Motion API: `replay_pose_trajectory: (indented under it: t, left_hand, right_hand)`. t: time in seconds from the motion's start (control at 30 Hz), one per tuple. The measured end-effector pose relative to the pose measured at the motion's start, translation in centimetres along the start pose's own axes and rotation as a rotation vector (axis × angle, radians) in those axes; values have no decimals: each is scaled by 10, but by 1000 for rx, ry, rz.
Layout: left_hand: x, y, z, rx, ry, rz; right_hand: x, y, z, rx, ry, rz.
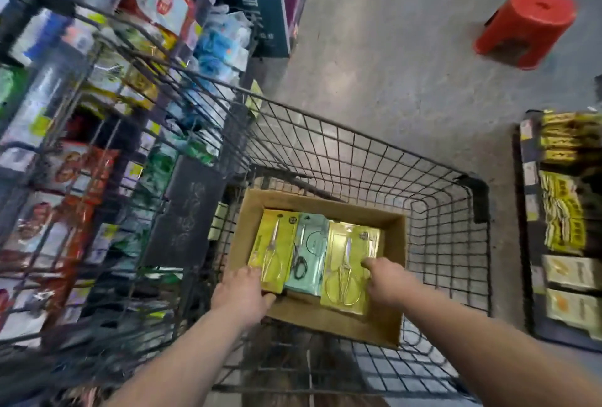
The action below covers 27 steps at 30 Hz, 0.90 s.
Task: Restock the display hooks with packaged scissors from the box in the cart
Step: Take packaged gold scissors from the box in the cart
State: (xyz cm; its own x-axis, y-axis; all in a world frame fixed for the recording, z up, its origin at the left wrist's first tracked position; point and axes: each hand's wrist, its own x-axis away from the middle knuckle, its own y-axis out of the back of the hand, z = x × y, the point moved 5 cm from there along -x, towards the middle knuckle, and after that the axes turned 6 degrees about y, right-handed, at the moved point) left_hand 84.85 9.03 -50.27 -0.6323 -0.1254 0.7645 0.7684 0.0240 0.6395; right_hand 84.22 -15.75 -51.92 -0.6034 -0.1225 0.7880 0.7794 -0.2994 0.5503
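Note:
An open cardboard box [247, 211] sits in the black wire cart [358, 152]. Inside lie three stacks of packaged scissors: a yellow pack [277, 237] at the left, a mint-green pack [311, 243] in the middle and a larger yellow pack [348, 253] at the right. My left hand [242, 296] reaches into the box and grips the near end of the left yellow pack. My right hand [386, 279] rests on the right edge of the larger yellow pack, its fingers curled around that edge. No display hooks with scissors are recognisable in this view.
Shelves crammed with packaged goods [97, 113] run along the left, blurred. A red plastic stool [527, 25] stands on the concrete floor at the far right. A low rack of yellow packages [566, 211] lines the right edge. Bare floor [391, 64] lies beyond the cart.

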Motion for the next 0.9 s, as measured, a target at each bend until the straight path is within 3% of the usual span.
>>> replay_pose_trajectory:
  t: [0.47,0.77,0.9]
  left_hand:
    - [-117,-46,-4,89,4,131]
    - [-169,-70,6,258,140,161]
    - [-180,-77,5,333,177,179]
  right_hand:
    - [-91,-62,-29,-282,-215,78]
    - [-131,-94,-45,-562,-423,-62]
    - [-136,-97,-49,-578,-505,-154]
